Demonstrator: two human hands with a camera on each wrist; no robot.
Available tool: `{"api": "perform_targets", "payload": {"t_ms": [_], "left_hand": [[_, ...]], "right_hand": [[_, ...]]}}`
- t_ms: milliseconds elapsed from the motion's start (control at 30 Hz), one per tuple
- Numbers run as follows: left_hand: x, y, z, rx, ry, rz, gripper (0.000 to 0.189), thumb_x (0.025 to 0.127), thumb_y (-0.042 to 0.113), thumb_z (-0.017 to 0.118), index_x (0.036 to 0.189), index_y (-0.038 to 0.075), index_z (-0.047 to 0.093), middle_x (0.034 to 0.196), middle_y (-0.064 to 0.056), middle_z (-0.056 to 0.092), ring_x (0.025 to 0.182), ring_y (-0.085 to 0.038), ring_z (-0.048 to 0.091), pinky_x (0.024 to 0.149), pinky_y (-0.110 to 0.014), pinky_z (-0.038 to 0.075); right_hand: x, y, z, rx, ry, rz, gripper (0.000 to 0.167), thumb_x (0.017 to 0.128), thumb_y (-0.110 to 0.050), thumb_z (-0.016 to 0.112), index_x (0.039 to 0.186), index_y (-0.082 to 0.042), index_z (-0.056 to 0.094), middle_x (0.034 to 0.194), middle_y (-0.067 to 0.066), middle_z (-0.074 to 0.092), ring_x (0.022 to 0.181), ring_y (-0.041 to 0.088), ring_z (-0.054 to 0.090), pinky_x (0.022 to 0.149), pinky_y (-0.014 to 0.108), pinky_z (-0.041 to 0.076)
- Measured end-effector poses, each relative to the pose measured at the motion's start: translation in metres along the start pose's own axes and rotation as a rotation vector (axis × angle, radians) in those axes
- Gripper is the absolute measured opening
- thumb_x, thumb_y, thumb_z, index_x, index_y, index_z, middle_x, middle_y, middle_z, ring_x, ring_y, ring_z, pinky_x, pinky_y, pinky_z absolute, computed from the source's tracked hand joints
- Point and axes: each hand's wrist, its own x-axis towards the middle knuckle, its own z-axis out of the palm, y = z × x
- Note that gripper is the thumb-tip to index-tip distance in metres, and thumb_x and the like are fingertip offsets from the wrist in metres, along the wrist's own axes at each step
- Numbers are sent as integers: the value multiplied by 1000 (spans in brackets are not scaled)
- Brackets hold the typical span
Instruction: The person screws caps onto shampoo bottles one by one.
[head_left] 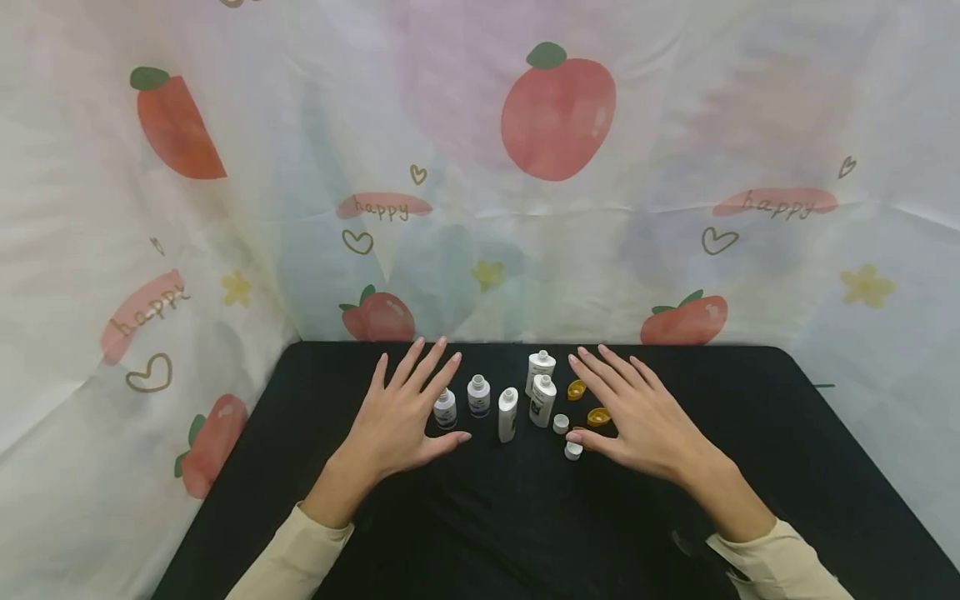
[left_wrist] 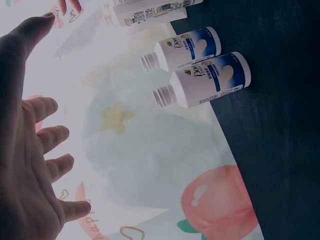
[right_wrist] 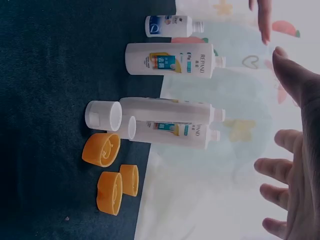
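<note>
Both hands hover above the table, fingers spread and holding nothing. My left hand (head_left: 392, 423) is nearest two small uncapped bottles with blue labels, the left one (head_left: 446, 410) partly behind its fingers and the right one (head_left: 478, 397) beside it. Between the hands stand taller white shampoo bottles: one (head_left: 507, 415) in the middle, another (head_left: 543, 402) to its right, and a third (head_left: 540, 367) behind that. My right hand (head_left: 651, 423) overlaps the loose caps in the head view. These are two white caps (right_wrist: 103, 115) and three orange caps (right_wrist: 109, 193), lying upright bottles' right side.
A black cloth covers the table (head_left: 510, 533). Behind and to the left hangs a pale curtain (head_left: 465, 125) printed with fruit, hearts and flowers, meeting the table's back edge just past the bottles.
</note>
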Motion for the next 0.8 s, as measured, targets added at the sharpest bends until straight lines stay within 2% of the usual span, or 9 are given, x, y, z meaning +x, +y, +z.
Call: {"api": "perform_targets", "payload": {"t_ms": [200,633,800], "left_hand": [[0,-2,2,-7,27,8,100,83,77,61,161,23,29,168,-4,25,153,-31,27,110,-69,32],[-7,-4,2,-30,21,-6,98,83,73,64,160,21,33,168,-5,26,152,-31,28,110,-69,33],[-5,-5,4,-24,10,-10,98,84,73,63,161,22,30,168,-4,24,153,-30,27,111,-69,32]], "right_hand": [[-2,3,1,2,-10,-4,97,87,-71,63,162,-21,28,165,2,33,151,31,30,119,54,22],[-8,1,6,36,-38,2,96,87,-70,64,161,-22,29,163,3,36,150,31,31,117,55,26],[-12,1,7,50,-48,11,94,87,-69,66,161,-22,30,162,3,38,150,29,31,115,56,28]]}}
